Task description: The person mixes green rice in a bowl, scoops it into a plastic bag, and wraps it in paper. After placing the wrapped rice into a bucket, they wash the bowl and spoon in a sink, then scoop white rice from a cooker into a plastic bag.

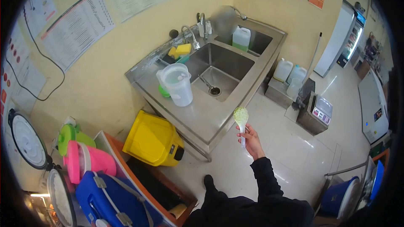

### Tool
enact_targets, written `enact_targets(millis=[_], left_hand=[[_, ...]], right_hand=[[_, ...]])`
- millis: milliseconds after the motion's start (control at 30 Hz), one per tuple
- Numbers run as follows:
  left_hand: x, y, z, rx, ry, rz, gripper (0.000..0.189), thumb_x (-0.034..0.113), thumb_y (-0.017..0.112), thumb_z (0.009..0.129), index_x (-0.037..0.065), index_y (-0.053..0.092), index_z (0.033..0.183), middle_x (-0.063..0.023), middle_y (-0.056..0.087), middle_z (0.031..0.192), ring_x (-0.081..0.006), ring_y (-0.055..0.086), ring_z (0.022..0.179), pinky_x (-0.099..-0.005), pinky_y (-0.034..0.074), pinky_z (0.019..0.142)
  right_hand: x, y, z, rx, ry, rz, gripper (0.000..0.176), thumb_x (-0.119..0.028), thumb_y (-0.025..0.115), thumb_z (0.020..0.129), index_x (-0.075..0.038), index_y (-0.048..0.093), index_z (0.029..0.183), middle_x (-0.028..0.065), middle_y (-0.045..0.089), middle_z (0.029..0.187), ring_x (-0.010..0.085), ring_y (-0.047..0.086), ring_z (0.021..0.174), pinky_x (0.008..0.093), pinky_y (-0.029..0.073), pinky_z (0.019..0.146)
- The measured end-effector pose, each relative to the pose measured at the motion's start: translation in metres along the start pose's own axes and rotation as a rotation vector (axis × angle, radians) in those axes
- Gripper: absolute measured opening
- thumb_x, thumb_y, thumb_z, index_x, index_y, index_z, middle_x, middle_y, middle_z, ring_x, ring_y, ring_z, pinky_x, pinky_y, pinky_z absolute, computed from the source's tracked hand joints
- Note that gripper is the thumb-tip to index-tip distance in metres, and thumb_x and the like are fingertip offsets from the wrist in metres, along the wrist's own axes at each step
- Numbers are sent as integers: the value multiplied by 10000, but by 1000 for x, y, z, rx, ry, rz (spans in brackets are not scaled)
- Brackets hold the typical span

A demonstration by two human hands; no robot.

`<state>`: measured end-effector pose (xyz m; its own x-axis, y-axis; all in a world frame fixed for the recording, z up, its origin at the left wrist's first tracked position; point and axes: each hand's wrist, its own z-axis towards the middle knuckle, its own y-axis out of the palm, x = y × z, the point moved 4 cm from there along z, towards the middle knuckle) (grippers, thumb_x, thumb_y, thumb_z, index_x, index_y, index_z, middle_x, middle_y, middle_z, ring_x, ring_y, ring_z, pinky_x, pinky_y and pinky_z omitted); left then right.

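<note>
My right hand (252, 141) is raised in front of me, its fingers closed round the handle of a white rice paddle (241, 117). The paddle's rounded head points up, and pale green matter covers its face. Behind it and to the left is the steel sink unit (202, 128), whose near corner lies apart from the paddle. A clear plastic pitcher (180, 89) stands on the drainboard. At the bottom left edge, beside the blue cooler box (111, 199), a small patch may be part of my left hand; too little shows to tell.
Yellow sponges (182, 50) lie behind the pitcher. A yellow bin (151, 138) and a pink jug (99, 161) are at left. White jugs (283, 69) and a digital scale (321, 109) stand right of the sink. A blue-sided container (336, 197) sits at lower right.
</note>
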<state>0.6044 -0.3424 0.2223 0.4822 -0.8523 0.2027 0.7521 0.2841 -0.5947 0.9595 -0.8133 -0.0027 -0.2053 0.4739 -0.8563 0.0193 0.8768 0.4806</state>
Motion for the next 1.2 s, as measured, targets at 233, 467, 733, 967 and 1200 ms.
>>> enact_targets(millis=[233,467,733,967,1200], left_hand=[[70,85,27,2,-68,-81,799,426,680,871,11,303,1439,-193,539,1301,-371,507,1190,-453,353,1057],[184,176,63,18,-61,-91,768,422,672,875,14,326,1426,-191,532,1305,-362,497,1208,-452,353,1058],[318,231,93,34,-113,49,734,416,663,879,17,353,1411,-188,523,1310,-351,487,1228,-450,352,1060],[366,230,93,46,-129,105,704,412,655,883,20,377,1397,-185,516,1314,-342,478,1246,-449,351,1062],[324,129,23,123,-258,206,676,407,648,886,23,401,1384,-182,509,1319,-333,468,1263,-448,351,1064]], right_hand=[[-55,-42,93,129,-50,91,564,56,467,888,-73,359,1426,68,562,1310,168,616,888,302,533,687],[-124,-153,299,209,-221,-126,502,51,469,879,-5,381,1370,102,594,1253,182,639,851,289,540,623],[-192,-218,572,210,-80,-144,496,-42,543,875,-25,424,1355,116,607,1051,193,620,838,330,532,658],[-217,-218,585,288,-79,-255,569,-247,595,959,-82,357,1449,102,516,1307,210,629,928,345,539,727],[-125,-359,322,953,-869,-1312,428,-112,542,947,26,437,1337,188,495,1333,285,491,1213,387,403,1017]])
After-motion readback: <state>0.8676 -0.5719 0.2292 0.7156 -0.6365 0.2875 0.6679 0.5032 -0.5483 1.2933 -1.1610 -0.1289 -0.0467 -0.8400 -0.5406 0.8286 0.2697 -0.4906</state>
